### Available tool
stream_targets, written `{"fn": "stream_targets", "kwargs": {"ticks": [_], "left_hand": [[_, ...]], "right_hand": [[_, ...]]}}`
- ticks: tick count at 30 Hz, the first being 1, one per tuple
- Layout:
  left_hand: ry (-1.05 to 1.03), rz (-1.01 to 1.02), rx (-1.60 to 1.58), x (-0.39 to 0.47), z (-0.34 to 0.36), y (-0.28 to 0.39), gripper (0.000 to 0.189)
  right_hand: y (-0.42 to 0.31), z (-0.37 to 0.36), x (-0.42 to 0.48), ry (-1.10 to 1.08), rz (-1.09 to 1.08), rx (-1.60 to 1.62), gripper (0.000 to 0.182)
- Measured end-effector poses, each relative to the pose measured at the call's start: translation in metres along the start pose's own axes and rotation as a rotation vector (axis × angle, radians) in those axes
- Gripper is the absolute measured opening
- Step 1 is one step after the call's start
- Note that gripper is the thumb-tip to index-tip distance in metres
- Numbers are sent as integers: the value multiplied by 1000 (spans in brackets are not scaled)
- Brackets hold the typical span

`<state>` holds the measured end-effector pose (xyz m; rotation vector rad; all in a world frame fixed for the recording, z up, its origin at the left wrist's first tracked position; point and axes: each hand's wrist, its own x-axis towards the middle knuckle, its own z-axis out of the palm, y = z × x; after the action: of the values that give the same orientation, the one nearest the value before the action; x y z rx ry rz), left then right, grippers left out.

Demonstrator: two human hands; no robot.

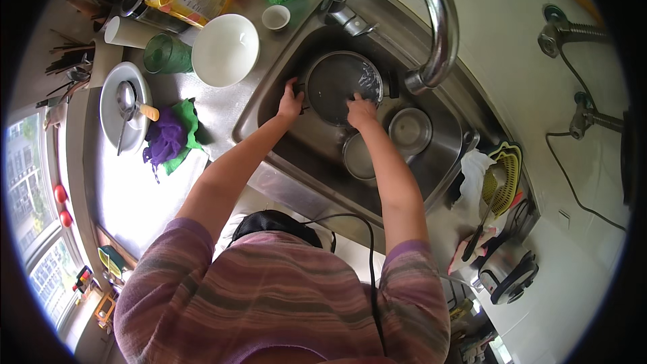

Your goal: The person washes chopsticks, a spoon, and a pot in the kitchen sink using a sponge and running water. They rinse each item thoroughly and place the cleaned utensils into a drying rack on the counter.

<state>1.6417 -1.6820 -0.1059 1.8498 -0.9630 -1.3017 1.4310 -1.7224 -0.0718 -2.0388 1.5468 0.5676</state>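
A dark, wide pot [328,88] with two side handles sits in the stainless steel sink [429,172]. White residue or foam streaks its inner wall on the right. My left hand [290,103] grips the pot at its left handle. My right hand [362,111] reaches over the near rim, its fingertips pressed to the inside of the pot. Whether anything lies under those fingers is hidden. Close to my right forearm are two small round metal vessels, one [410,130] to its right and another [358,156] partly covered by the arm.
The chrome faucet [445,25] arches over the sink's far right. Left on the counter stand a white bowl [225,50], a green glass [164,54], a basin [108,96] with spoons, and purple cloth [167,134]. A yellow-green basket [507,182] and an electric appliance [505,270] stand right.
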Motion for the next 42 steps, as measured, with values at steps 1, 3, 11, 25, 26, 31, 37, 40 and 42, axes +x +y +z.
{"fn": "stream_targets", "kwargs": {"ticks": [1,3,11,25,26,31,37,40,42], "left_hand": [[10,29,-21,-2,-3,0,56],[-76,-32,3,-14,-11,19,62],[-86,-191,-10,-29,-23,50,73],[-167,-416,-417,-42,-43,85,74],[-176,-408,-398,-44,-45,84,74],[-261,-394,-275,-49,-44,78,73],[-210,-464,-528,-42,-46,63,68],[-236,-519,-632,-50,-53,71,65],[-334,-538,-743,-59,-65,83,65]], "right_hand": [[-10,4,4,-120,42,38,40],[-18,32,20,-113,-44,211,40],[-65,38,52,-57,41,1566,41],[-25,16,16,-264,9,421,35],[-31,0,6,-266,51,180,35],[-32,20,19,-248,-42,247,38],[-64,31,44,-56,59,1606,35],[-57,27,37,34,112,2065,35],[-47,26,31,177,262,2073,35]]}}
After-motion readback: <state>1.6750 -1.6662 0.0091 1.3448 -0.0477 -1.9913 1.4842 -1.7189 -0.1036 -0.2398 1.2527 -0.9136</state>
